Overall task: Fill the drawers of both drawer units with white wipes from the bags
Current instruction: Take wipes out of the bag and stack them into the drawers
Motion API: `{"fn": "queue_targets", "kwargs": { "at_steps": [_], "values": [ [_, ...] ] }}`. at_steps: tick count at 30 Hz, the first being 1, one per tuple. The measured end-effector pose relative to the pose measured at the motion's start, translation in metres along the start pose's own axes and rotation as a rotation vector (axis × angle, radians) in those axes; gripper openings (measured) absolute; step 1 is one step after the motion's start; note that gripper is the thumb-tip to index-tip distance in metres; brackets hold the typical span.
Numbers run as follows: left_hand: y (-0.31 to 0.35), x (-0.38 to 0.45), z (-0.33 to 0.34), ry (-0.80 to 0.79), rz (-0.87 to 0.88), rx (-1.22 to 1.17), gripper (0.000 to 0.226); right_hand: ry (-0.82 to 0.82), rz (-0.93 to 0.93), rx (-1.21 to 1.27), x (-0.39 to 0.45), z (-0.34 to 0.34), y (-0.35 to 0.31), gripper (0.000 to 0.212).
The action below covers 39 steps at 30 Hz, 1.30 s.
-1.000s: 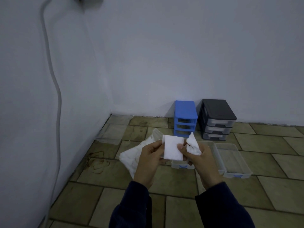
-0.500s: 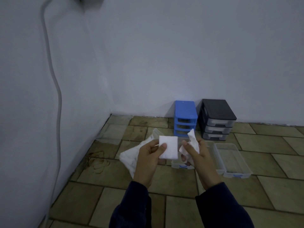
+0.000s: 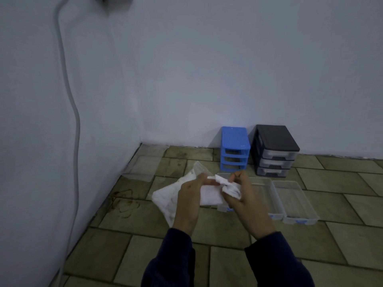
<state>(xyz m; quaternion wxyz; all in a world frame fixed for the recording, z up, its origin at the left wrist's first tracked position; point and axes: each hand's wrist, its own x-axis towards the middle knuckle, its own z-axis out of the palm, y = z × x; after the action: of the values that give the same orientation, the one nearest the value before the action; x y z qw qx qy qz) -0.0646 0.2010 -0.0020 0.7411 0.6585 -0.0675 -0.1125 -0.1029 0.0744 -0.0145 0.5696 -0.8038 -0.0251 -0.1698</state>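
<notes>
White wipe [image 3: 209, 196] now tilted flat; hands [image 3: 187, 200] closer together.

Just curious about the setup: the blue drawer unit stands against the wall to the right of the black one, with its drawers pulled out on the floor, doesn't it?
Not quite. In the head view the blue drawer unit stands to the left of the black drawer unit, not the right. The rest holds: it stands against the wall, its slots are empty, and clear drawers lie on the floor in front.
</notes>
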Motion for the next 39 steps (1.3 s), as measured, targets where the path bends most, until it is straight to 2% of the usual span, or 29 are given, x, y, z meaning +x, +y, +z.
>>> {"fn": "queue_targets", "kwargs": {
  "at_steps": [2,6,9,11,13,18,21,25,30,33,39],
  "values": [
    [-0.002,0.002,0.004,0.02,-0.014,0.043,0.035,0.002,-0.061,-0.1,0.0,0.001,-0.001,0.026],
    [-0.009,0.002,0.003,0.133,0.065,0.091,0.01,-0.023,-0.09,-0.159,0.001,0.002,0.001,0.033],
    [-0.015,0.006,-0.004,0.233,0.047,0.018,0.014,-0.026,-0.097,-0.185,0.002,-0.001,0.007,0.03],
    [-0.018,0.01,-0.01,0.272,0.003,-0.017,0.01,-0.008,-0.093,-0.24,0.002,-0.004,0.011,0.032],
    [-0.018,0.011,-0.015,0.242,0.012,-0.011,0.006,0.023,-0.065,-0.248,0.001,-0.009,0.009,0.033],
    [-0.012,0.003,-0.013,0.073,0.235,0.231,0.022,0.098,-0.029,-0.104,0.001,-0.014,-0.003,0.013],
    [-0.012,0.002,-0.013,0.007,0.316,0.331,0.016,0.134,-0.003,-0.078,0.0,-0.013,-0.006,0.015],
    [-0.012,0.002,-0.016,-0.052,0.358,0.361,0.012,0.066,0.01,-0.152,0.001,-0.014,-0.004,0.017],
    [-0.011,0.002,-0.014,-0.036,0.347,0.335,0.023,0.037,-0.02,-0.197,0.002,-0.012,-0.001,0.018],
    [-0.009,0.0,-0.013,-0.038,0.299,0.243,0.036,0.059,0.031,-0.072,0.001,-0.012,-0.001,0.022],
    [-0.014,0.0,-0.013,-0.032,0.293,0.267,0.047,0.036,0.064,0.132,0.002,-0.012,-0.003,0.009]
  ]
}}
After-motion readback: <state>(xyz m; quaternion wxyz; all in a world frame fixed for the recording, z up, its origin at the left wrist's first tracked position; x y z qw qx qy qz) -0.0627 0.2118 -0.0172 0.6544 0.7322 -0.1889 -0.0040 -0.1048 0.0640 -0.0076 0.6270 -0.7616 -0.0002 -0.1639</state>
